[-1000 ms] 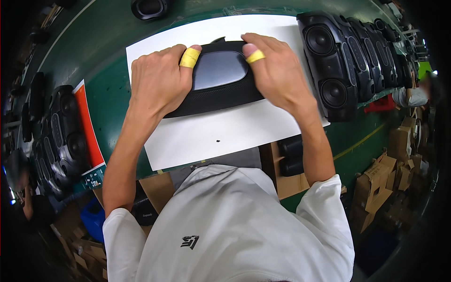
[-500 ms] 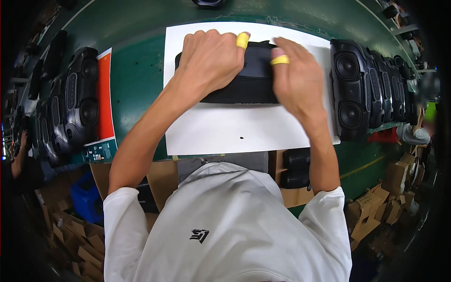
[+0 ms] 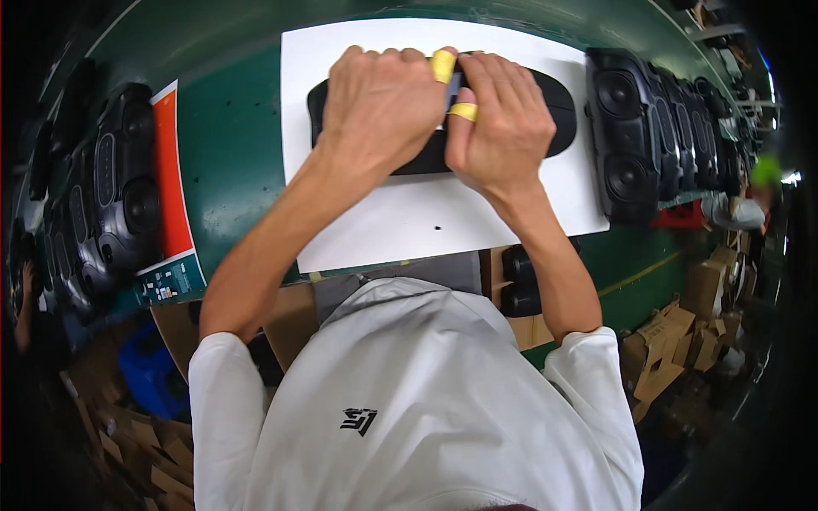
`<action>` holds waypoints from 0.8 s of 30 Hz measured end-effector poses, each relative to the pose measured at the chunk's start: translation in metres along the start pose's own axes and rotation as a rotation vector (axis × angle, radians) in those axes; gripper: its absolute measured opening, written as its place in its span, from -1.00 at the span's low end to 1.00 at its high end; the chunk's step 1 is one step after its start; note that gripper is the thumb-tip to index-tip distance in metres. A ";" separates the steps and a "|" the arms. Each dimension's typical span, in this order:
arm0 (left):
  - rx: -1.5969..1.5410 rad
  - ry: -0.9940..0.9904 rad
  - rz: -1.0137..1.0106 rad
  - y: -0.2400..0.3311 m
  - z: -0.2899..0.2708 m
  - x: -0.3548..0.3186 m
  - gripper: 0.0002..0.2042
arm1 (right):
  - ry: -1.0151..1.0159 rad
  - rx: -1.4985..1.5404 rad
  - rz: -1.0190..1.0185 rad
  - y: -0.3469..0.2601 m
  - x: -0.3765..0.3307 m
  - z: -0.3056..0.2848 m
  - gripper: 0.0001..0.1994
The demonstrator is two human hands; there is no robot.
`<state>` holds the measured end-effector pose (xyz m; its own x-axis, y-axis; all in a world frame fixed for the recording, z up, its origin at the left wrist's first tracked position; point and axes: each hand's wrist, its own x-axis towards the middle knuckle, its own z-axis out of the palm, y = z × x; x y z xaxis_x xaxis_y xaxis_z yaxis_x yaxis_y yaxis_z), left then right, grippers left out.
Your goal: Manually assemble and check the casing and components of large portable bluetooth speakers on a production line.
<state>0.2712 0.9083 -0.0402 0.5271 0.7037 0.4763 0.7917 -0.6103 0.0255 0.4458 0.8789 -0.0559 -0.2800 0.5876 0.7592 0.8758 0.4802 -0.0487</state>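
A long black speaker housing [image 3: 558,106] with rounded ends lies crosswise on a white sheet [image 3: 375,234]. Its middle is mostly covered by my hands. My left hand [image 3: 379,106] is closed over the left half, with its fingers curled out of sight past the far edge. Close beside it, my right hand [image 3: 507,119] wraps over the right of the middle, fingers together and thumb on the face. Yellow tape goes round both thumbs. A narrow grey-blue strip [image 3: 453,88] of the housing shows between the thumbs.
Black speakers [image 3: 622,136] stand in a row at the right, and another row [image 3: 128,170] stands at the left beside an orange-red sheet [image 3: 173,170]. A small dark bit [image 3: 438,227] lies on the white sheet. Below the green table are cardboard boxes [image 3: 656,353] and a blue container [image 3: 149,366].
My right hand has moved left along the housing, from its right part to close beside my left hand. The housing's right end now shows. The whole view has shifted slightly.
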 end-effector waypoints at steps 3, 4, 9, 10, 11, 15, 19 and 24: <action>-0.138 -0.069 -0.087 -0.010 0.000 0.000 -0.75 | 0.030 -0.010 0.023 -0.003 -0.006 0.007 -0.68; -0.272 -0.119 -0.167 -0.016 -0.002 -0.001 -0.71 | 0.029 0.013 0.035 -0.002 -0.006 0.005 -0.68; -0.799 -0.183 -0.364 -0.076 -0.027 -0.041 -0.53 | -0.025 -0.020 0.074 -0.002 -0.007 -0.012 -0.63; -0.816 -0.237 -0.333 -0.082 -0.027 -0.049 -0.43 | -0.026 -0.024 0.071 -0.002 -0.007 -0.012 -0.63; -0.836 -0.293 -0.300 -0.087 -0.026 -0.055 -0.32 | -0.028 -0.031 0.070 -0.002 -0.007 -0.011 -0.63; -1.039 -0.305 -0.449 -0.062 -0.014 -0.052 -0.11 | -0.093 -0.038 0.106 0.005 -0.007 -0.021 -0.61; -1.278 -0.276 -0.653 -0.059 -0.026 -0.053 -0.22 | -0.395 0.358 0.180 0.041 0.003 -0.058 -0.38; -1.251 -0.294 -0.602 -0.061 -0.016 -0.046 -0.23 | -0.488 0.462 0.453 0.084 -0.024 -0.077 0.03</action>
<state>0.1938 0.9068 -0.0496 0.3798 0.9216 -0.0796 0.2055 -0.0002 0.9787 0.5562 0.8547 -0.0286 -0.1703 0.9563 0.2378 0.7239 0.2851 -0.6282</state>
